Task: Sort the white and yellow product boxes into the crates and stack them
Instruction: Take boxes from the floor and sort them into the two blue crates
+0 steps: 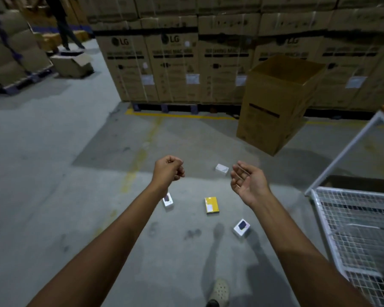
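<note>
Several small product boxes lie scattered on the concrete floor ahead of me. A yellow box (211,205) lies flat in the middle. One white box (222,169) sits farther off, another white box (242,227) with a dark picture lies nearer on the right, and a third white box (167,201) is partly hidden behind my left forearm. My left hand (169,168) hovers above the floor with fingers curled and holds nothing. My right hand (246,181) is held palm up with relaxed fingers, empty.
A white wire-mesh cage (353,220) stands at the right. A tall open cardboard carton (273,111) stands ahead right. Stacked cartons on pallets (175,69) form a wall behind. Another person's legs (67,29) are far left. My shoe (218,291) shows below.
</note>
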A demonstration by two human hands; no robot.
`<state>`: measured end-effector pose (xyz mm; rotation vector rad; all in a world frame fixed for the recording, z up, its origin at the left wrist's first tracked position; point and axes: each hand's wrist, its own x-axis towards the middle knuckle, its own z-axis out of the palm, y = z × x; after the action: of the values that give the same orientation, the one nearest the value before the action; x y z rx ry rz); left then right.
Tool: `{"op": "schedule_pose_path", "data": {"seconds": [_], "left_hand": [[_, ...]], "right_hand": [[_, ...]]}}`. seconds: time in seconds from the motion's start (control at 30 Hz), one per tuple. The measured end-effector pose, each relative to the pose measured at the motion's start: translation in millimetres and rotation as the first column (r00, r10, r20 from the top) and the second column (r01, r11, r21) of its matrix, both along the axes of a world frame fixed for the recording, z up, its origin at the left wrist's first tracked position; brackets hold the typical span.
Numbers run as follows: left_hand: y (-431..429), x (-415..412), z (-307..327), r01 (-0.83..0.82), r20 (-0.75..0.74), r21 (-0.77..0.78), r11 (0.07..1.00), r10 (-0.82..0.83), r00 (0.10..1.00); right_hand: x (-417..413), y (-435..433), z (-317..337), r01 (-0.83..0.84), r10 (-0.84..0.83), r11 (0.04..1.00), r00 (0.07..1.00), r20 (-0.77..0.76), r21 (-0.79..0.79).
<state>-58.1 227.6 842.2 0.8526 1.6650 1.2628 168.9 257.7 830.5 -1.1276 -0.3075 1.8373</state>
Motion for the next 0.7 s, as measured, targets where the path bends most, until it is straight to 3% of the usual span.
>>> {"op": "schedule_pose_path", "data": {"seconds": [0.43, 0.57, 0.7], "left_hand": [[139.2, -95.1, -120.0, -0.085, -0.072, -0.174, 0.981, 0.074, 0.995], [175.5, -129.5, -209.6, -0.066, -0.107, -0.204, 0.977, 0.045, 0.993], [208.3, -164.3, -343.6, -0.061, -0.154, -0.232, 0.971, 0.025, 0.988]], "right_hand": [[-75.0, 157.1, -118.3, -0.091, 0.107, 0.993, 0.968, 0.226, -0.08], [-97.1, 191.5, -201.3, -0.091, 0.112, 0.993, 0.923, 0.368, -0.073], [-119.6, 219.5, -320.2, -0.11, 0.116, 0.993, 0.865, 0.488, -0.042]]}}
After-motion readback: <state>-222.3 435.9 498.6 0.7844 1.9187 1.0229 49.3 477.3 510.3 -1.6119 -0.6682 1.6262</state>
